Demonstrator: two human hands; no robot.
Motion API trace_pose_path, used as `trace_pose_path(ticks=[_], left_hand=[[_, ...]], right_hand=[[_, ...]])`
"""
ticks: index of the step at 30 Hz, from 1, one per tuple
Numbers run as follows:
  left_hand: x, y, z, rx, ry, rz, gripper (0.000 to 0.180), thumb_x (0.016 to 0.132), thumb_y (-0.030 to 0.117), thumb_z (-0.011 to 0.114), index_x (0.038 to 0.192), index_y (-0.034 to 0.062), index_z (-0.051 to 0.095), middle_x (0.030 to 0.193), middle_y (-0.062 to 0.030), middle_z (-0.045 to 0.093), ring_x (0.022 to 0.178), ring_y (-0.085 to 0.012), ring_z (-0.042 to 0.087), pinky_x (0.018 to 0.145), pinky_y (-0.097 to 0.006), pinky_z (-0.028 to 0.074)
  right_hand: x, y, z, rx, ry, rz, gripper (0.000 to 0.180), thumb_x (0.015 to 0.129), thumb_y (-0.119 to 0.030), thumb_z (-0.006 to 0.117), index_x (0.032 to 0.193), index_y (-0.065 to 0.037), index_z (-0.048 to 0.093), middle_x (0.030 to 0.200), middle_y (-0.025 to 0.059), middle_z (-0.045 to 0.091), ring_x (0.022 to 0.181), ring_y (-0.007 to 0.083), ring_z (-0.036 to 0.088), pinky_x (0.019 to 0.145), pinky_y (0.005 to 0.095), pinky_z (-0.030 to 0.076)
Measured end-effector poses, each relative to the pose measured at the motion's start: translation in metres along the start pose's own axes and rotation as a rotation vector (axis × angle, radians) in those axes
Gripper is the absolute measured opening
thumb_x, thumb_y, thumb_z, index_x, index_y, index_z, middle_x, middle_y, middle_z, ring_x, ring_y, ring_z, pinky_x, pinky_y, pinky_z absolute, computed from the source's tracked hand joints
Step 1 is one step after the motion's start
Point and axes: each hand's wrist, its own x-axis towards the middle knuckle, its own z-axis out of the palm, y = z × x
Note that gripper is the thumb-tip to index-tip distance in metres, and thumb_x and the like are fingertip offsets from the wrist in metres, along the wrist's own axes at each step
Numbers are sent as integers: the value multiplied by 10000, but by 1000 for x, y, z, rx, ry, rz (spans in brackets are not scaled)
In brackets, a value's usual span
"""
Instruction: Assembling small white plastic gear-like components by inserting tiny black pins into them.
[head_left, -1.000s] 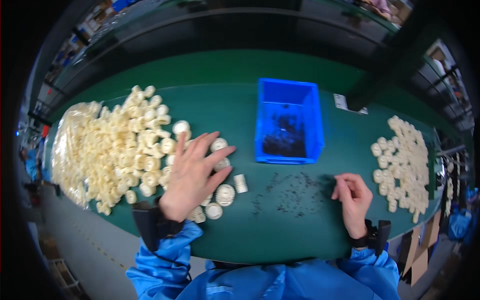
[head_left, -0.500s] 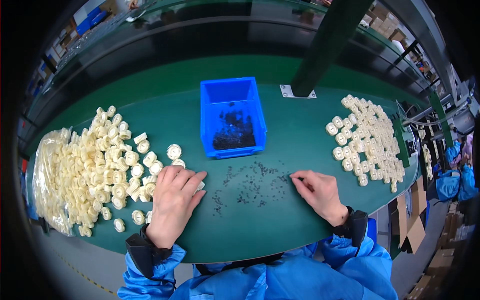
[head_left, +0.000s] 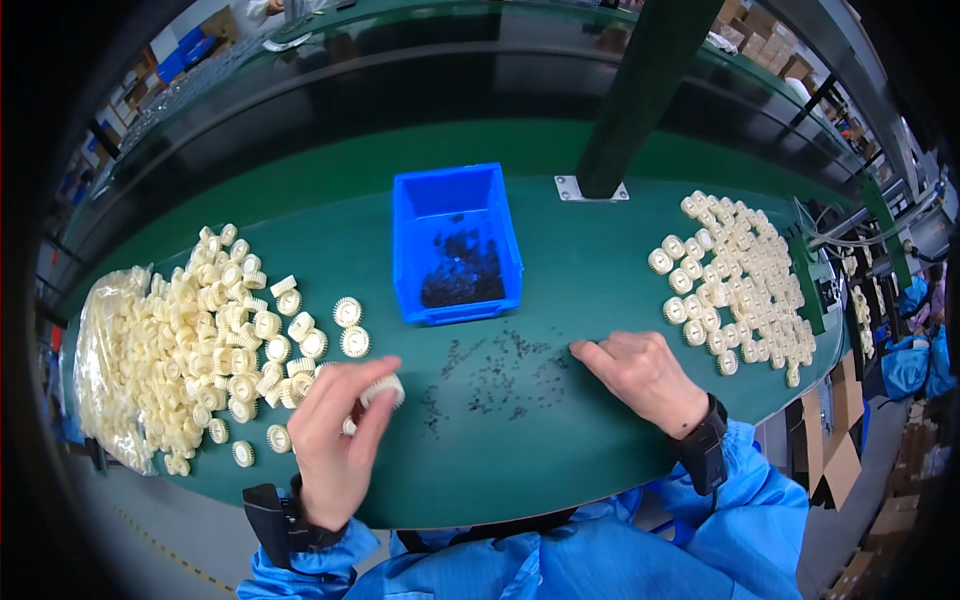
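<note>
A cream plastic gear is pinched between the thumb and fingers of my left hand, beside the large heap of cream gears. Part of another cream piece shows under those fingers. My right hand is closed, its index fingertip at the right edge of the scattered tiny black parts. Whatever its fingers hold, if anything, is hidden. Just beyond the black parts stands a blue bin with more black parts inside.
Many cream gears stand packed together on the right of the green table. A clear plastic bag lies by the left heap. A green post rises behind the bin. An open cardboard box is beyond the right edge.
My left hand has turned and lifted, with a gear now visible in its pinch. My right hand has rolled over slightly and stays at the black parts. The view has shifted a little.
</note>
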Motion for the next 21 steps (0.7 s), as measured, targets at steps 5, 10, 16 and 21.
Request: trace_pose_path(ticks=[5,10,16,21], left_hand=[[-43,22,16,-1043,-275,-616,350,850,-55,611,1195,-28,566,1006,-92,615,769,-103,600,687,-221,511],[-61,25,45,-1303,-451,-823,434,806,-95,633,1223,-31,535,1075,-75,575,895,-129,606,773,-270,551],[-68,14,60,-1108,-372,-564,419,819,-64,648,1226,-31,553,1144,-59,441,1003,-136,561,834,-258,523],[-66,13,64,-1040,-335,-439,400,837,-40,646,1225,-29,548,1115,-72,490,1023,-150,558,865,-269,491]], right_hand=[[8,-4,-3,-138,-87,-111,200,741,-39,594,939,-28,568,617,47,495,570,210,547,510,348,452],[0,-4,15,-133,83,-24,178,758,-5,669,893,-25,554,601,50,511,528,200,547,475,336,452],[-9,-38,22,446,218,308,186,780,-40,696,927,-61,586,607,53,573,496,184,581,465,308,458],[-6,-92,13,730,268,272,143,749,0,714,867,-48,647,570,37,575,463,135,570,433,253,436]])
